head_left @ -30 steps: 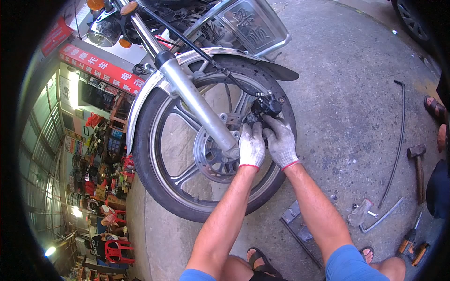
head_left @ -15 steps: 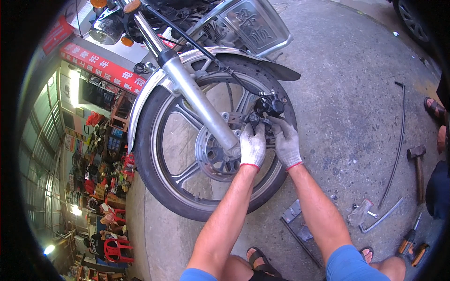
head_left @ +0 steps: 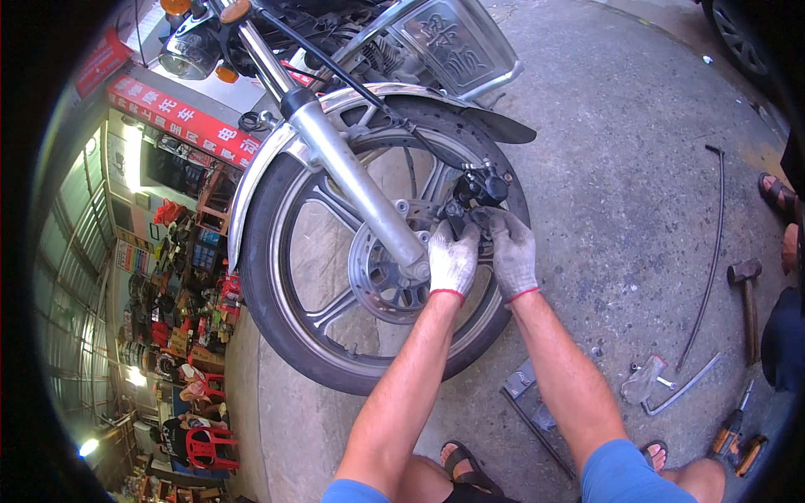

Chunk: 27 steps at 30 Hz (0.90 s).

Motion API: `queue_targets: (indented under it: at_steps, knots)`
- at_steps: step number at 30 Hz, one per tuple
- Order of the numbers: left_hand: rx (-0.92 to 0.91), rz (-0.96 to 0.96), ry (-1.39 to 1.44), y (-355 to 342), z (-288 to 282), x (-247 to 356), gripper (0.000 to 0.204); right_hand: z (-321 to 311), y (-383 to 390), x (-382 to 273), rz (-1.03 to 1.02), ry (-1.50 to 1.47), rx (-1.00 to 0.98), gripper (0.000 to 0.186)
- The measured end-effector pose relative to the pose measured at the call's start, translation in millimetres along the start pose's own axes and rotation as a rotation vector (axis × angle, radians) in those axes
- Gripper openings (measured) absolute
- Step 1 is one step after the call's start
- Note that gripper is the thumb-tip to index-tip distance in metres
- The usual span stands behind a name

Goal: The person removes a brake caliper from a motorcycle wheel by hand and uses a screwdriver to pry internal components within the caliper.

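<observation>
Both my hands wear white knit gloves with red cuffs, greyed at the fingers, and work at a motorcycle's front wheel. My left hand pinches a dark brake part beside the brake disc. Close on its right, my right hand has its fingers closed at the same part; their tips are partly hidden. Just above the fingers hangs a black brake caliper, off the disc, on its hose. The silver fork leg slants down to the axle left of my hands.
On the concrete at right lie a hammer, a thin black rod, a bent metal bar, a plastic bag and a screwdriver. A small grey box is near my right forearm. Another person's sandalled foot stands at far right.
My right hand has shifted slightly left and turned a little, its fingers closer to the left hand. The dark part in my left hand has tilted slightly. The wheel and tools stay put.
</observation>
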<state>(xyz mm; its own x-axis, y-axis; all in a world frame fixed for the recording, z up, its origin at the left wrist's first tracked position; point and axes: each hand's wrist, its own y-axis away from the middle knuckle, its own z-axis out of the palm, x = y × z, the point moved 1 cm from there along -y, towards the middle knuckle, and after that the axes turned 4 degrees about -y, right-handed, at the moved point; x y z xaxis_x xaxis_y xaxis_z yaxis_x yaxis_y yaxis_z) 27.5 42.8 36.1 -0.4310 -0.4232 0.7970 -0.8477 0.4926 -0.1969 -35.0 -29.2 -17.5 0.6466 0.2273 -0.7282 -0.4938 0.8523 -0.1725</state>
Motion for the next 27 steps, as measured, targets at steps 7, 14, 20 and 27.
queue_targets:
  at_steps: [7,14,20,27]
  knots:
    - [-0.032,-0.038,0.044,0.5,-1.1,3.1,0.021,-2.1,3.5,1.6,0.03,0.107,0.064,0.025]
    - [0.013,0.008,0.164,3.1,0.9,3.5,0.015,-9.0,-4.8,-17.6,-0.001,0.428,-0.01,0.025]
    - [-0.031,-0.032,0.075,2.5,-5.5,1.7,0.022,-5.8,-11.0,-40.9,0.178,0.251,-0.032,0.026]
    - [-0.04,-0.036,0.078,3.5,-3.0,5.9,0.022,-18.4,-18.8,-35.7,0.274,0.264,-0.154,0.033]
